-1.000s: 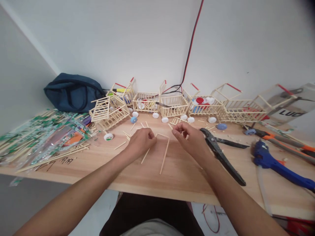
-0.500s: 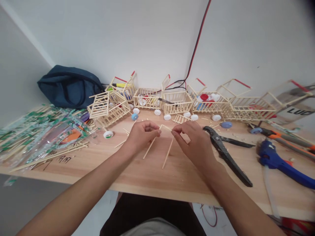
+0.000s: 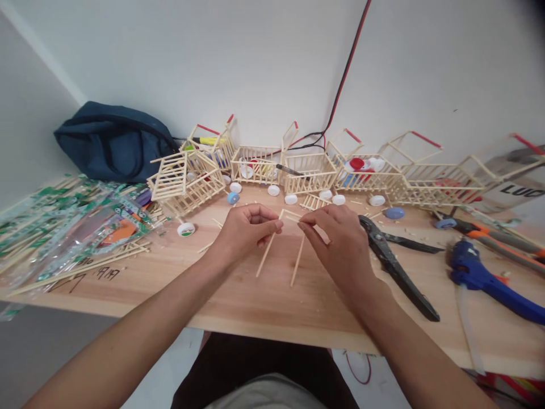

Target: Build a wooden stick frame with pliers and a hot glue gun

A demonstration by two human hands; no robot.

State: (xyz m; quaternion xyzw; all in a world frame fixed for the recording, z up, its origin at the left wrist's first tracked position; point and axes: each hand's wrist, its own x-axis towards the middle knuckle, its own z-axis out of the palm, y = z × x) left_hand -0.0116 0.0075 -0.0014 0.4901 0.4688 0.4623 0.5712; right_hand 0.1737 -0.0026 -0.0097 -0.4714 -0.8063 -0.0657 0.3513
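A small three-sided frame of thin wooden sticks (image 3: 265, 257) is held just above the table, its two long legs pointing toward me. My left hand (image 3: 251, 227) pinches the left leg close to its far corner. Over the far right corner, my right hand (image 3: 334, 233) has thumb and forefinger together, hiding that joint. A short stick end shows at these fingertips, beside the crosspiece; I cannot tell whether it is a separate piece. Behind my hands, a small ladder-like stick panel (image 3: 315, 202) lies on the table.
Several stick-built carts (image 3: 309, 173) with bottle-cap wheels line the wall. Bagged sticks (image 3: 106, 227) and a blue bag (image 3: 114, 142) are at left. Black pliers (image 3: 394, 267), a blue glue gun (image 3: 481, 278) and orange-handled pliers (image 3: 502, 238) lie at right. The table's front edge (image 3: 272, 335) is near me.
The view has shifted slightly. My fingertips have moved a little apart along the crosspiece, and a short stick end now shows by my right fingers. Both hands still pinch.
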